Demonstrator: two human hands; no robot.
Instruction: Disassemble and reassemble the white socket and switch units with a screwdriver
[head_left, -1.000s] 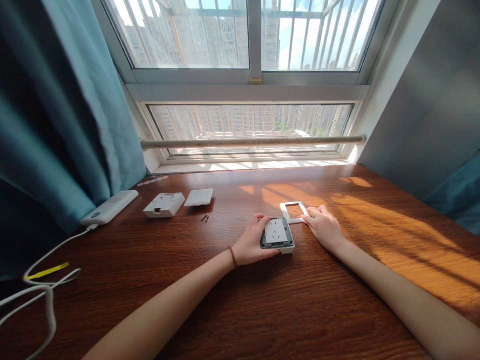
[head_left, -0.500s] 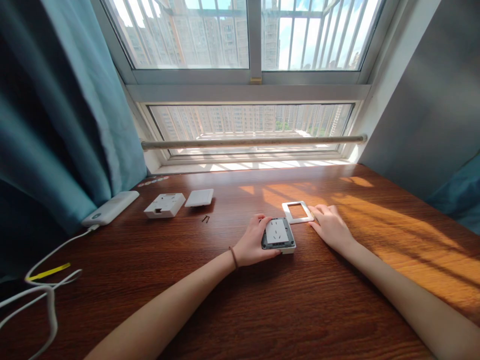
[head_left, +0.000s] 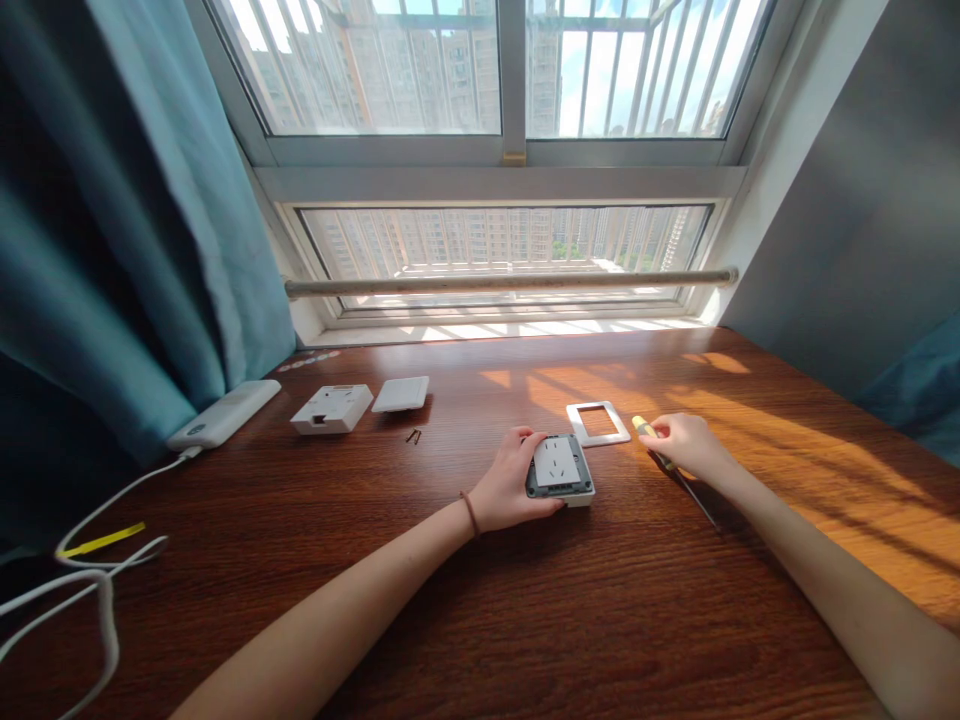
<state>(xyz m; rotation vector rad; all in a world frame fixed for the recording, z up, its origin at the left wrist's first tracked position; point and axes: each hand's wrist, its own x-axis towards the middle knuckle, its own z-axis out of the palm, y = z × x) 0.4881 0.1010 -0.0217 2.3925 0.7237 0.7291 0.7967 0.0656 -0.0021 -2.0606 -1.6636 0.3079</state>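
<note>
My left hand is closed around the left side of a wall socket, whose grey inner frame shows around its white face. The socket sits on a white mounting box on the table. In my right hand is a screwdriver with a yellow and dark handle, gripped between thumb and fingers; its thin shaft slants down toward me, near the tabletop. Between the hands, just behind the socket, lies a white square cover frame with an open middle.
Further left are a white mounting box, a white switch panel and a few small screws. A white power bank with a cable and a yellow strip lie at the left by the curtain.
My right hand has shifted right, away from the cover frame, and the screwdriver in it now shows clearly. My left hand keeps its hold on the socket.
</note>
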